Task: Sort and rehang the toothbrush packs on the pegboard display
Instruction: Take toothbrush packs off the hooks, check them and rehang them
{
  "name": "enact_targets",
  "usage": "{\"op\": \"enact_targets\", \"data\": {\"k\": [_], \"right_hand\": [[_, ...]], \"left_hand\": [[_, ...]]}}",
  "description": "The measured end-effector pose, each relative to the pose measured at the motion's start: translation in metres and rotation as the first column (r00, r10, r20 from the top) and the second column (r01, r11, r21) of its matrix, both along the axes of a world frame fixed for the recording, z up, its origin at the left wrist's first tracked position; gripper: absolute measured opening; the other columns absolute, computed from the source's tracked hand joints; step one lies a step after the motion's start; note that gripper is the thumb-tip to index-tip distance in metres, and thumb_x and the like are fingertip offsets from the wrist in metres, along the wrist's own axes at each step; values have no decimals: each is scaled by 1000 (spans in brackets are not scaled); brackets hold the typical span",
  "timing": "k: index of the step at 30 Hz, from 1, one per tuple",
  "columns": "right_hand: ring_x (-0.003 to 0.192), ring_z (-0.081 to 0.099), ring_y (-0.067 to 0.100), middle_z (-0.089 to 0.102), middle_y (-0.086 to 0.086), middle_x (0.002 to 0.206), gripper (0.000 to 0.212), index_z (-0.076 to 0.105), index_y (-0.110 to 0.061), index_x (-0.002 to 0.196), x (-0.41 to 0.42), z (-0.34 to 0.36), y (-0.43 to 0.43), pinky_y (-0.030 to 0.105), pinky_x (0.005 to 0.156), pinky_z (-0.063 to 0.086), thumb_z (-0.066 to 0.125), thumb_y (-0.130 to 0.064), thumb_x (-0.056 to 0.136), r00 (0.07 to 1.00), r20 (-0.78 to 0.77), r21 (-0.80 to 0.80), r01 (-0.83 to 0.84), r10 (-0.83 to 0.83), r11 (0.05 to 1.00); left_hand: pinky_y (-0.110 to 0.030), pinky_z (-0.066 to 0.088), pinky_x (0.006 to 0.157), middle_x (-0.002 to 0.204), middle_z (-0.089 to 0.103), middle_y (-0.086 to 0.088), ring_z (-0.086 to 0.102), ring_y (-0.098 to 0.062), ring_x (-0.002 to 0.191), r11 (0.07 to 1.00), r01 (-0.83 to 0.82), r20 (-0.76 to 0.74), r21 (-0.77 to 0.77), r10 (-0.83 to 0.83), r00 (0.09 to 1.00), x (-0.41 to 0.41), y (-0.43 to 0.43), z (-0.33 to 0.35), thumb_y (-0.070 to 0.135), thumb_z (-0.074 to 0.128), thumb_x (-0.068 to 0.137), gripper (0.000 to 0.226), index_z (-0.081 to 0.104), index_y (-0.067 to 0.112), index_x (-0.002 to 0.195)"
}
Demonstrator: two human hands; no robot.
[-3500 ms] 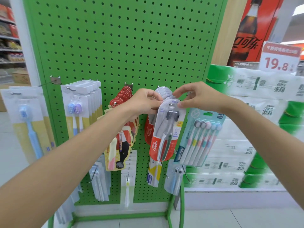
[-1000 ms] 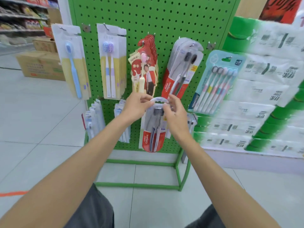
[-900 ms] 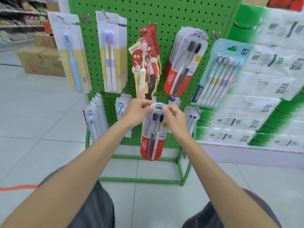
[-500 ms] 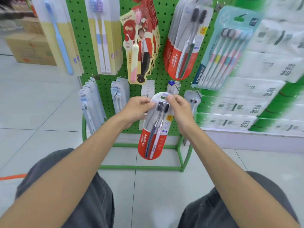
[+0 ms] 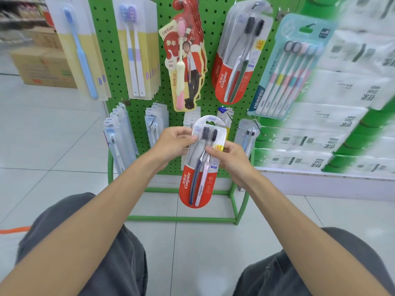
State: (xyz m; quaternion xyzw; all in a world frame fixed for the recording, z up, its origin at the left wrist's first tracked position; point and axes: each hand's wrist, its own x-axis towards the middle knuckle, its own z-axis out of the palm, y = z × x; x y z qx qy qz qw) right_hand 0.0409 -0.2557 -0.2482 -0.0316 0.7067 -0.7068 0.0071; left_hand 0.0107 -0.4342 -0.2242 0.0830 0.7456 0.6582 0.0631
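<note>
I hold a red and clear Colgate twin toothbrush pack (image 5: 199,176) in front of the lower row of the green pegboard (image 5: 111,60). My left hand (image 5: 174,142) pinches its upper left edge. My right hand (image 5: 227,155) grips its right edge near the middle. The pack is off the pegs and hangs upright. On the upper row hang a matching Colgate stack (image 5: 239,58), a red character pack (image 5: 186,63), a teal multi-brush pack (image 5: 292,67), a white and yellow twin-brush stack (image 5: 136,50) and a blue-brush pack (image 5: 81,52).
Several small clear packs (image 5: 119,137) hang on the lower pegs behind my hands. Stacked tissue packs (image 5: 342,103) fill the shelf to the right. The green stand frame (image 5: 235,199) rests on the tiled floor. Cardboard boxes (image 5: 42,67) sit far left. My knees show below.
I crouched lower and the view dropped to the lower row. The Colgate pack came off its lower peg and towards me. My right hand slid from the pack's top down to its right edge.
</note>
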Motion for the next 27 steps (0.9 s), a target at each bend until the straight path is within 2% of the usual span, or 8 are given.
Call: {"op": "enact_targets", "data": {"k": [3, 7, 12, 15, 19, 23, 25, 27], "right_hand": [[99, 70, 30, 72, 15, 110, 31, 65, -2, 117, 2, -3, -1, 44, 91, 55, 68, -15, 90, 992, 64, -10, -113, 113, 994], [90, 71, 24, 73, 15, 106, 20, 67, -9, 109, 5, -9, -9, 41, 88, 56, 68, -15, 90, 991, 76, 51, -112, 108, 992], [97, 68, 28, 70, 19, 112, 28, 64, -6, 114, 8, -11, -15, 43, 94, 54, 68, -13, 87, 975, 118, -82, -177, 186, 981], [102, 67, 32, 68, 22, 116, 29, 64, -2, 115, 12, -17, -20, 47, 98, 52, 68, -8, 87, 964, 154, -29, -217, 218, 976], [103, 66, 31, 65, 26, 119, 28, 64, -2, 116, 12, -20, -22, 47, 99, 51, 66, -6, 88, 954, 162, -71, -244, 252, 967], [109, 65, 33, 67, 20, 119, 31, 64, -8, 119, 16, -25, -25, 44, 99, 51, 69, -7, 88, 935, 200, 69, -311, 292, 948], [106, 67, 31, 71, 15, 112, 25, 66, -10, 113, 20, -27, -31, 38, 93, 53, 69, -10, 89, 973, 113, 205, -220, 200, 954], [90, 68, 26, 72, 14, 99, 16, 66, -7, 104, 24, -28, -37, 31, 80, 54, 68, -14, 89, 994, -50, 385, -67, 93, 920]], "left_hand": [[-33, 59, 83, 104, 75, -7, 72, -22, 98, 995, -49, -26, 82, 51, 998, 0, -3, 5, 14, 64, 94, 13, 69, 11, 105], [-34, 59, 82, 103, 75, -7, 72, -21, 96, 985, -96, -37, 146, 102, 994, -3, -6, 8, 14, 64, 94, 12, 69, 12, 105], [-19, 56, 66, 97, 75, -3, 72, -9, 84, 972, -128, -81, 196, 146, 986, 0, -5, 10, 11, 63, 95, 12, 69, 12, 105], [-17, 54, 64, 95, 75, 1, 72, -5, 81, 958, -162, -90, 238, 188, 978, 0, -8, 11, 11, 63, 95, 11, 70, 15, 102], [-17, 55, 65, 94, 75, 2, 72, -5, 81, 952, -171, -104, 252, 203, 974, 2, -9, 12, 10, 62, 95, 11, 70, 17, 100], [-22, 58, 74, 102, 75, 1, 72, -8, 90, 945, -198, -97, 262, 230, 968, -1, -12, 12, 11, 61, 96, 14, 69, 18, 106], [-20, 57, 77, 104, 74, 6, 71, -5, 94, 953, -202, -126, 224, 234, 964, 0, -11, 12, 14, 58, 98, 16, 68, 22, 108], [-16, 55, 77, 110, 70, 11, 67, 2, 98, 976, -172, -160, 136, 193, 968, 4, -5, 12, 20, 48, 103, 22, 65, 25, 116]]}}
